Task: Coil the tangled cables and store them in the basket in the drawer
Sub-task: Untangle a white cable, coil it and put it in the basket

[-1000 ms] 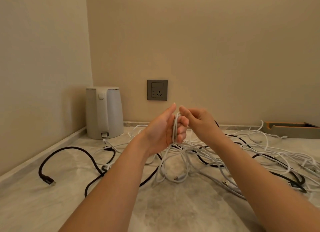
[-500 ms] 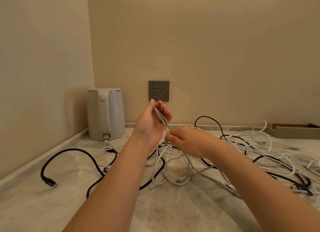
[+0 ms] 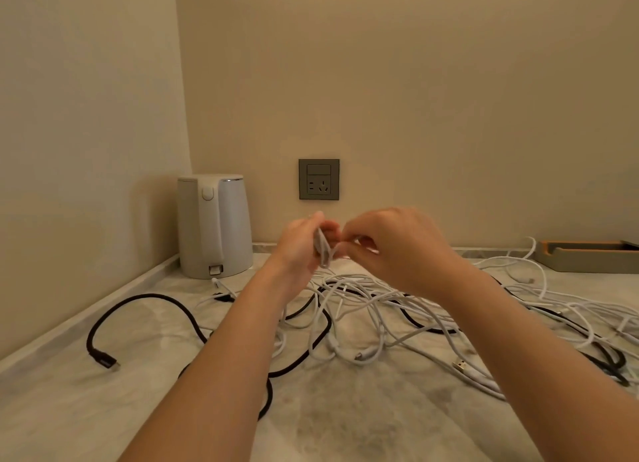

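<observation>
I see a tangle of white cables (image 3: 377, 309) crossed by a matte black cable (image 3: 138, 299); one white lead ends in a gold plug (image 3: 460, 365). The coil (image 3: 323, 250) in my left hand (image 3: 297, 247) reads pale grey. The countertop (image 3: 345, 420) is cream marble clouded with grey veins. The kettle (image 3: 214, 226) is off-white, the socket (image 3: 318, 179) dark grey, the wall (image 3: 415, 81) plain beige, the tray (image 3: 587, 259) olive-grey with an orange inner rim.

Above a pale marble countertop (image 3: 345, 423), the left hand (image 3: 299, 245) grips a small bundle of thin white cable (image 3: 323, 250), and the right hand (image 3: 397, 250) pinches it just beside the left fingers. Below them sprawls a loose tangle of white and black cables (image 3: 380, 309), one black braided cable (image 3: 138, 299) looping out to the left. A white plastic kettle (image 3: 214, 226) stands in the corner near a grey wall socket (image 3: 318, 179).
</observation>
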A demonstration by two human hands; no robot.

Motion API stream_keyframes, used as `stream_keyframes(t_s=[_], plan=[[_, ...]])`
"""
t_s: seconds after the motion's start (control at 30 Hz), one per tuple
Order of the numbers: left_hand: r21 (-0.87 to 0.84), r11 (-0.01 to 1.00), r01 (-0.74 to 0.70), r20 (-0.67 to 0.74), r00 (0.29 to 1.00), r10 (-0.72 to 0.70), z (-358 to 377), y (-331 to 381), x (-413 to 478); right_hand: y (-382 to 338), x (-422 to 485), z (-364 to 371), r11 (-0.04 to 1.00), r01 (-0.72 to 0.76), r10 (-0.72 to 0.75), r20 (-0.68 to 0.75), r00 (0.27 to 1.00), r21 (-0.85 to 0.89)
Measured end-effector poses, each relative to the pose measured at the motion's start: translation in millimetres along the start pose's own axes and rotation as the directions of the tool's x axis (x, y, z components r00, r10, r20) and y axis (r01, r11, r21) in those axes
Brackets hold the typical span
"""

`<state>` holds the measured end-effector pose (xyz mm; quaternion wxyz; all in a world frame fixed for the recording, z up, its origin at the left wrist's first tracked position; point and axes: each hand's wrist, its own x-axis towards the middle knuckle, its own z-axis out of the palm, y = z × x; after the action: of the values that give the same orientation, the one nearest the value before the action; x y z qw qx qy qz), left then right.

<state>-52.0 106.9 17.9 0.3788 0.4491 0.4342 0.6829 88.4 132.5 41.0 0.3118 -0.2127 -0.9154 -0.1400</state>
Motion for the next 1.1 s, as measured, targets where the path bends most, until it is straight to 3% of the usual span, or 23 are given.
stream_keyframes(t_s=[0.07,0.2,0.33,0.43,0.53,0.63,0.8,0.93,1.1], plan=[[0.114,0.993,0.025,0.157,0.987,-0.043,7,-1,-6,5,-1,1,0.999,-0.010,0.013,-0.105,0.994,0.035],[0.109,0.986,0.125,0.321,0.935,-0.154,15,4,-13,17,-3,-1,0.976,-0.120,0.160,-0.223,0.962,0.183],[0.095,0.979,0.181,0.424,0.882,-0.205,13,5,-13,28,-2,7,0.881,-0.227,0.300,-0.119,0.946,0.415],[0.088,0.976,0.201,0.461,0.860,-0.218,14,2,-12,36,-1,14,0.721,-0.283,0.329,0.047,0.943,0.632],[0.080,0.971,0.225,0.506,0.830,-0.234,14,-1,-13,40,-2,21,0.568,-0.283,0.355,0.080,0.932,0.773],[0.039,0.967,0.252,0.543,0.807,-0.232,14,-2,-13,42,-4,29,0.546,-0.311,0.388,0.094,0.917,0.778],[-0.056,0.979,0.198,0.547,0.826,-0.136,14,0,-14,41,-7,50,0.583,-0.530,0.528,0.209,0.823,0.616],[-0.195,0.962,0.190,0.429,0.899,-0.090,17,-1,-11,35,-8,50,0.593,-0.563,0.488,0.299,0.820,0.576],[-0.330,0.931,0.157,0.271,0.960,-0.066,14,-1,-6,25,-3,52,0.752,-0.568,0.474,0.324,0.819,0.336]])
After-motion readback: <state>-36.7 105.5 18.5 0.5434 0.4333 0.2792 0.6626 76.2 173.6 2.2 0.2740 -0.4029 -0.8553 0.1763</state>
